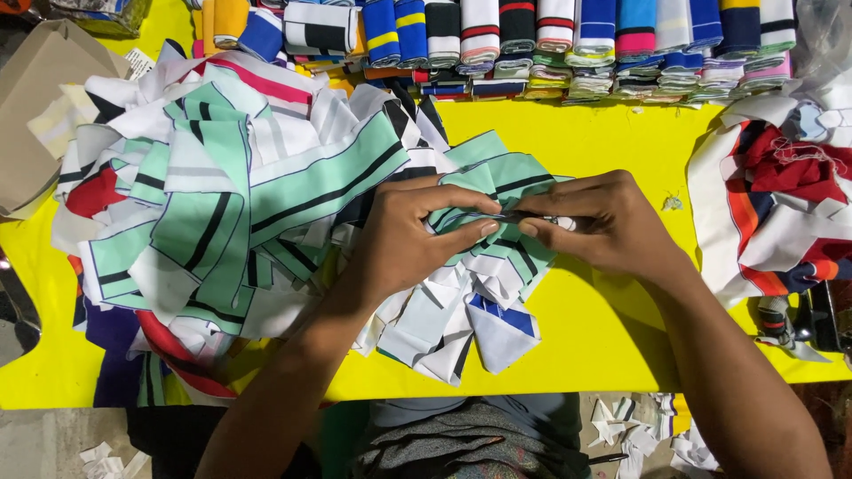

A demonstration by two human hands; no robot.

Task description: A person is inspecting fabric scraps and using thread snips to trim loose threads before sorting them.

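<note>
Two hands met over the middle of the yellow counter (612,133). The left hand (408,239) was closed, pinching a mint-green striped fabric strip (497,177) between thumb and fingers, and the right hand (603,222) was closed on the same strip from the other side, its fingertips pressed close to the left thumb. The strip lay on top of a loose heap of strips (222,213), mint, white, black and red, spread over the counter's left half. It looked light, soft and limp, likely to flop or slide off the heap unless gripped; the folded edge between both thumbs seemed the surest place to hold it. A row of folded striped bands (568,44) stood along the far edge, and another pile of red and white cloth (781,204) sat at the right.
</note>
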